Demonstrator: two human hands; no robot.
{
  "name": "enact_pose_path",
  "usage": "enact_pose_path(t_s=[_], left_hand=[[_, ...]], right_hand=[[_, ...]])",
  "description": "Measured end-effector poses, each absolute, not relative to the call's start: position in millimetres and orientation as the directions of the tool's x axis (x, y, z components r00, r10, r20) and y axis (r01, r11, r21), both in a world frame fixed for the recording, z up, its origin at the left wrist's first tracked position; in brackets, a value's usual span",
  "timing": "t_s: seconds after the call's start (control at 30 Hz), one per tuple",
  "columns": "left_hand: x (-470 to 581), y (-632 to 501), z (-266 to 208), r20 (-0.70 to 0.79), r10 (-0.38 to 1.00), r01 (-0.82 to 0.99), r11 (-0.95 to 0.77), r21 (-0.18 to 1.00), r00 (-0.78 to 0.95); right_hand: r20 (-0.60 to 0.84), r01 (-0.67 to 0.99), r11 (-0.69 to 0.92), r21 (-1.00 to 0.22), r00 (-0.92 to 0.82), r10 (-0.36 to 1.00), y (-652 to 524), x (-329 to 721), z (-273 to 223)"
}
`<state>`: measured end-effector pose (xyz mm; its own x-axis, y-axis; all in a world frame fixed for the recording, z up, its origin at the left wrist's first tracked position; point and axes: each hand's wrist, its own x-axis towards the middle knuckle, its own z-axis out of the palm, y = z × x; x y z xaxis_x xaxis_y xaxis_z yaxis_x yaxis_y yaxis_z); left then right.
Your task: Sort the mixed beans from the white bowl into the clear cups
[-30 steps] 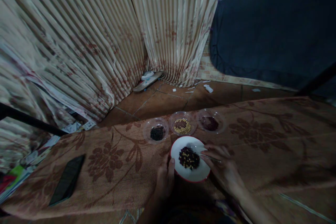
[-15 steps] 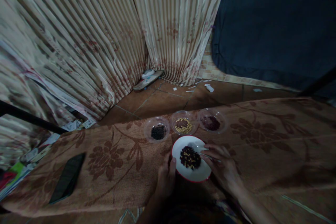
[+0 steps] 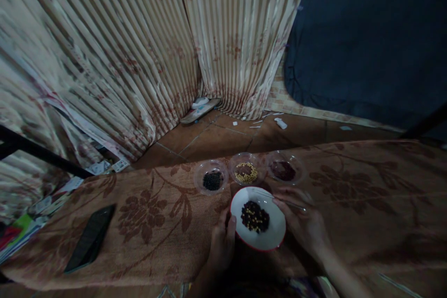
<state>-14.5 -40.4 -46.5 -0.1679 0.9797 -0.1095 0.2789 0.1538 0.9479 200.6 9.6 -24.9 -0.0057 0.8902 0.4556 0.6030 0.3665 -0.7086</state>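
A white bowl (image 3: 277, 229) with a red rim holds a mix of dark and yellow beans (image 3: 255, 217). My left hand (image 3: 224, 237) grips its left edge, thumb over the rim. My right hand (image 3: 302, 219), slightly blurred, is closed around a metal fork (image 3: 296, 205), whose head lies over the bowl's far inner side, apart from the beans. Just beyond the bowl stand three clear plastic cups: one with black beans (image 3: 212, 180), one with yellow beans (image 3: 246, 172) and one with dark red beans (image 3: 283, 170).
A dark phone (image 3: 91, 238) lies on the left of the brown flowered tablecloth (image 3: 167, 242). Papers (image 3: 21, 237) are piled at the far left. Striped curtains (image 3: 139, 56) hang behind, with a skateboard (image 3: 199, 111) and small white scraps on the tiled floor.
My right hand has drawn the fork off the bean mix, up and right toward the bowl's far rim. The whole scene sits slightly lower in view. My left hand keeps its hold.
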Motion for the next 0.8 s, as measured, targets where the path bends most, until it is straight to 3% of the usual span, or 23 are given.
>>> enact_pose_path(t_s=[0.4,0.57,0.8], left_hand=[[-16,-40,-52,-0.1,0.982,0.23,0.135,0.964,-0.158],[-15,-41,-48,-0.155,0.973,0.249,0.196,0.948,-0.173],[-18,-42,-52,-0.122,0.985,0.258,0.151,0.954,-0.125]], right_hand=[[0.513,0.583,0.363,-0.727,0.109,0.851,36,188,-17],[0.426,0.605,0.293,-0.741,0.086,0.901,10,206,-21],[0.287,0.648,0.184,-0.739,0.056,0.956,-19,227,-36]])
